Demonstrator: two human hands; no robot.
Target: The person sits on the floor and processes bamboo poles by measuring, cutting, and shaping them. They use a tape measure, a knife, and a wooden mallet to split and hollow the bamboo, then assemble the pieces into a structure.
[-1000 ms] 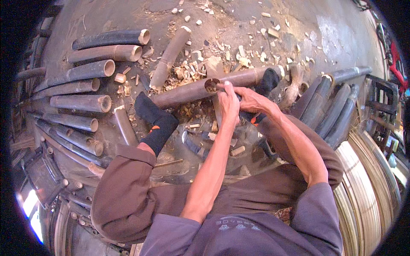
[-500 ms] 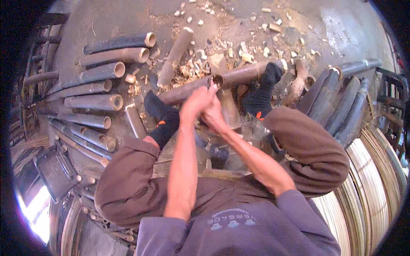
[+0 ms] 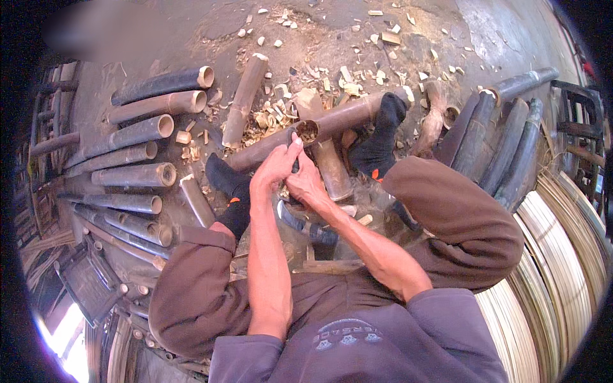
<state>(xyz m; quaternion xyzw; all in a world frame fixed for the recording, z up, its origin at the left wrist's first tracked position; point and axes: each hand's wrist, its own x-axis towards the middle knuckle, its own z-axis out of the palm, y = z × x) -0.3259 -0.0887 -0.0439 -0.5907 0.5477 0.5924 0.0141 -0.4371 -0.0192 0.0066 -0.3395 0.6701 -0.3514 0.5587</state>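
Left grip (image 3: 272, 168) at bamboo tube (image 3: 345, 117), long axis diagonal, right end farther out

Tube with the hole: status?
Left hand and right hand together on dark tool, mostly hidden. Tube lying crosswise, hole visible. Loose chips along far side.

The person's left hand (image 3: 276, 167) and right hand (image 3: 306, 182), a second ago past the right rim of the round opening (image 3: 308, 131) in the long brown bamboo pole (image 3: 348, 116), are now at its left and near side. The right forearm (image 3: 370, 239), earlier over the right knee (image 3: 440, 204), now passes left of it. The left forearm (image 3: 269, 255) slants less.
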